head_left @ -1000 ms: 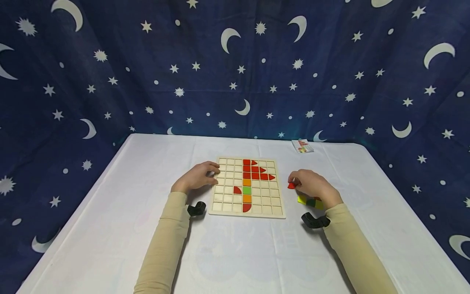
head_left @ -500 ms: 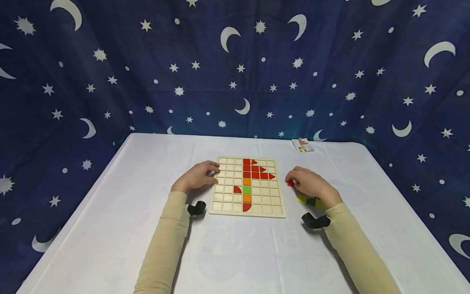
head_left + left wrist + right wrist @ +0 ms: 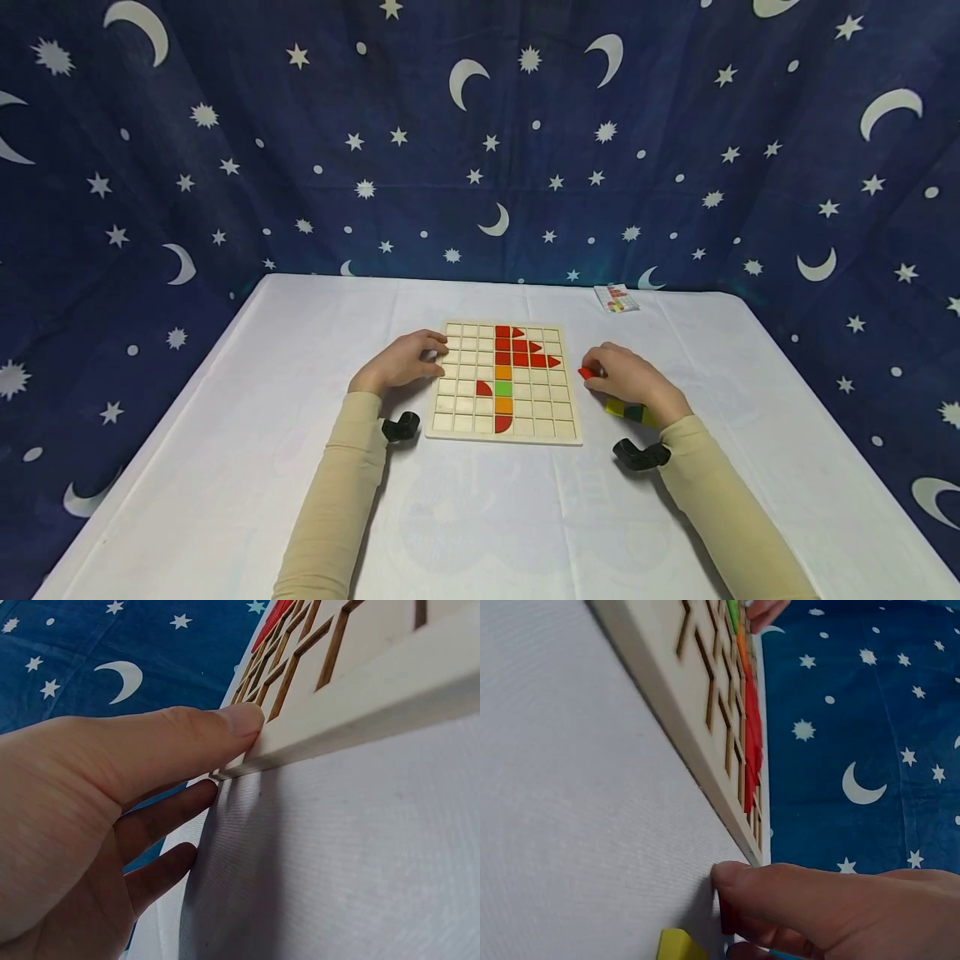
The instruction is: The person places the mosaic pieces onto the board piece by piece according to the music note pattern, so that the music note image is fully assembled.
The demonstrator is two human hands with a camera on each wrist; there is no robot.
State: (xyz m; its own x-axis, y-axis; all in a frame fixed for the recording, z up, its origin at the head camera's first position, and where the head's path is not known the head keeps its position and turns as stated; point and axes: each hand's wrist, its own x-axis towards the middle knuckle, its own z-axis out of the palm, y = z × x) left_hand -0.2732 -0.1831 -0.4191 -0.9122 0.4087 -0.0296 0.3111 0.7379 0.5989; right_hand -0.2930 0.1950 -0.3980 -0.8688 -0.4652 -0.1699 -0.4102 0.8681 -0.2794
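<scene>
The fingers of the right hand point(image 3: 624, 371) are drawn in narrow, pinching a small red piece point(image 3: 586, 374) at their tips, just right of the wooden board point(image 3: 504, 441). The left hand point(image 3: 401, 360) lies with loosely extended fingers along the board's other edge, its thumb resting on top; light pressure there should keep the board from sliding. A pinch on the sides would probably serve best, leaving the underside free and the piece easy to turn. Its full outline is hidden by the fingers. Raised ridges between the board's cells could catch a tilted piece. Just behind the right fingertips, under that hand, a yellow piece point(image 3: 615, 407) and a green piece point(image 3: 635, 413) crowd the worktop point(image 3: 480, 517) and could be nudged; a picture card point(image 3: 617, 298) lies well beyond them.
</scene>
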